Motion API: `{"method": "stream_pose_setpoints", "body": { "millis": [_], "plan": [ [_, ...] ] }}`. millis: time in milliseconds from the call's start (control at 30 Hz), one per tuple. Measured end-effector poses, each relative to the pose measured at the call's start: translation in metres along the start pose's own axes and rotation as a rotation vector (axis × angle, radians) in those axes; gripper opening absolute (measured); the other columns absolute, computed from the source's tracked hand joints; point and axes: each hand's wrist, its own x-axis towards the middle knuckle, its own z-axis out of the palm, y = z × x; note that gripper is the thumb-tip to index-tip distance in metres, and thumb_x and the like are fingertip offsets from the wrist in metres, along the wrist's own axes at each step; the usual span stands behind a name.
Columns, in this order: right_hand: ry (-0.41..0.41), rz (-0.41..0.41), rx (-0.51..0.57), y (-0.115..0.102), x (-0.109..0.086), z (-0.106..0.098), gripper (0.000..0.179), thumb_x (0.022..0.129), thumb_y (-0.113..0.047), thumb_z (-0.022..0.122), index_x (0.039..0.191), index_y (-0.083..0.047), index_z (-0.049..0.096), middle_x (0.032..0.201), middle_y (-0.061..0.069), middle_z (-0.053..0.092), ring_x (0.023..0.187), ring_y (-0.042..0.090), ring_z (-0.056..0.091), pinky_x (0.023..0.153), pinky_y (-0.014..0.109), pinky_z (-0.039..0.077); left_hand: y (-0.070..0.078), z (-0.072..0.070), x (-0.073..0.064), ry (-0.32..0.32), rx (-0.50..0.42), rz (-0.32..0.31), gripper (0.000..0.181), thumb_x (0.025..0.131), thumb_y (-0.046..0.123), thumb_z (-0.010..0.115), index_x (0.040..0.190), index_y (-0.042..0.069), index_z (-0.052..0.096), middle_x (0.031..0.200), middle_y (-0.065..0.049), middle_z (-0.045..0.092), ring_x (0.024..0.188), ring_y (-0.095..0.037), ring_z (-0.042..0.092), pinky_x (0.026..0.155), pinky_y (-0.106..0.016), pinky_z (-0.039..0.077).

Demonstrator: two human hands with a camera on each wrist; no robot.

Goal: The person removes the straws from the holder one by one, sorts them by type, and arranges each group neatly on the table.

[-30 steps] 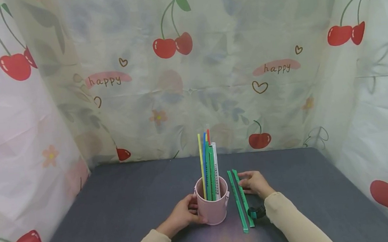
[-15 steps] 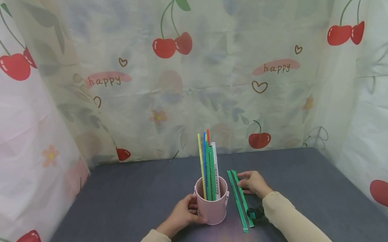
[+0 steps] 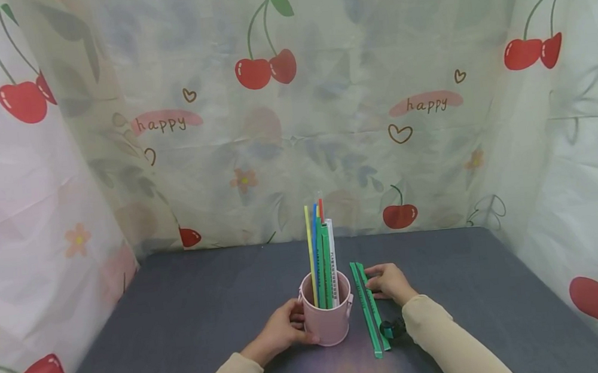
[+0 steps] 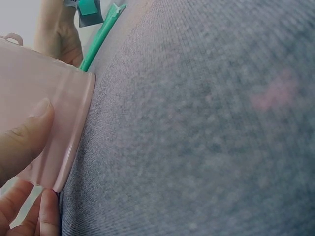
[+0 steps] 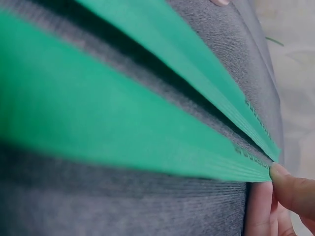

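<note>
A pink pail (image 3: pixel 327 326) stands upright on the dark table, holding several straws (image 3: pixel 323 256): yellow, blue, red, green-wrapped and white-wrapped. My left hand (image 3: pixel 282 328) grips the pail's left side, thumb (image 4: pixel 30 135) in front and other fingers around the base. Right of the pail, two green-wrapped straws (image 3: pixel 363 300) lie side by side with a narrow gap between them. My right hand (image 3: pixel 391 281) pinches the far end of the right-hand wrapped straw (image 5: pixel 128 123) between thumb (image 5: pixel 290 189) and fingers; the fingertips beneath are partly hidden.
The dark cloth-covered table (image 3: pixel 222 290) ends at a patterned curtain (image 3: pixel 293 121) behind, with more curtain on both sides. A black wrist device (image 3: pixel 392 328) overlaps the near part of the right-hand wrapped straw.
My right hand has shifted slightly left with the right-hand wrapped straw, narrowing the gap to the other one. My left hand and the pail have stayed put.
</note>
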Motion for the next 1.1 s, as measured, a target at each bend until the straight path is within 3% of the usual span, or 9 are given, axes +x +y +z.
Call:
{"method": "stream_pose_setpoints", "body": {
  "millis": [400, 767, 1100],
  "plan": [
    [0.028, 0.008, -0.039, -0.0040, -0.0013, 0.0019, 0.038, 0.081, 0.006, 0.068, 0.118, 0.004, 0.064, 0.087, 0.012, 0.067, 0.072, 0.015, 0.064, 0.061, 0.033, 0.059, -0.0004, -0.0007, -0.0001, -0.004, -0.014, 0.004, 0.073, 0.066, 0.009, 0.089, 0.128, 0.003, 0.051, 0.116, -0.011, 0.062, 0.104, -0.024, 0.061, 0.092, -0.044, 0.052],
    [0.073, 0.054, -0.132, 0.0002, 0.0049, 0.0033, 0.038, 0.079, 0.002, 0.073, 0.117, 0.001, 0.067, 0.101, 0.017, 0.067, 0.068, 0.013, 0.064, 0.056, 0.030, 0.057, 0.0006, -0.0005, -0.0002, 0.001, -0.010, 0.021, 0.072, 0.065, 0.008, 0.089, 0.126, 0.001, 0.052, 0.112, -0.011, 0.063, 0.100, -0.022, 0.061, 0.089, -0.042, 0.053],
    [0.057, 0.071, -0.082, 0.0012, 0.0024, 0.0003, 0.037, 0.082, 0.001, 0.072, 0.118, 0.001, 0.066, 0.117, 0.021, 0.063, 0.071, 0.012, 0.063, 0.059, 0.030, 0.058, -0.0076, -0.0003, 0.0050, 0.003, -0.010, 0.025, 0.072, 0.063, 0.013, 0.090, 0.124, 0.004, 0.053, 0.111, -0.009, 0.063, 0.100, -0.022, 0.061, 0.089, -0.042, 0.053]
  ]
}}
